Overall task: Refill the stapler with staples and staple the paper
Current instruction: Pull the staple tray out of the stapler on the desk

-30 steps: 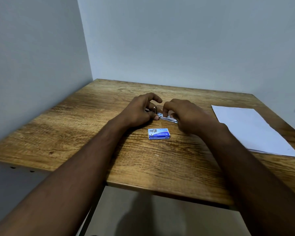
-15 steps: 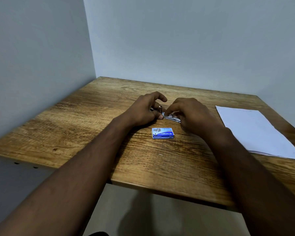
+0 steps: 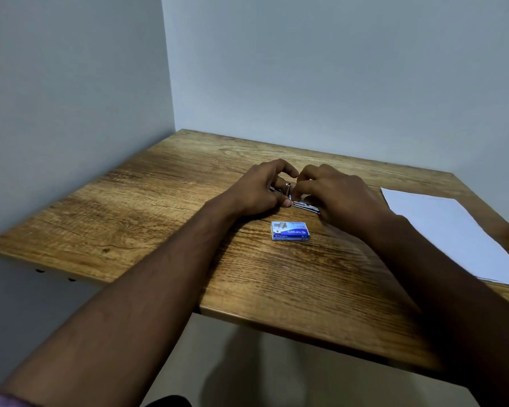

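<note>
A small metal stapler (image 3: 301,204) lies on the wooden table (image 3: 159,218) between my two hands, mostly hidden by my fingers. My left hand (image 3: 259,189) grips its left end, where a thin metal part sticks up. My right hand (image 3: 335,195) covers its right part, fingertips pinched at the top of the stapler. Whether a strip of staples is in those fingers is hidden. A small blue and white staple box (image 3: 290,230) lies closed on the table just in front of my hands. A white sheet of paper (image 3: 453,230) lies at the right.
Grey walls close the table off at the back and on the left. The table's front edge runs near my forearms, with floor below it. The paper reaches the right edge of the view.
My right hand's fingers have moved left, closer to my left hand over the stapler. The view has shifted slightly; box and paper lie where they were.
</note>
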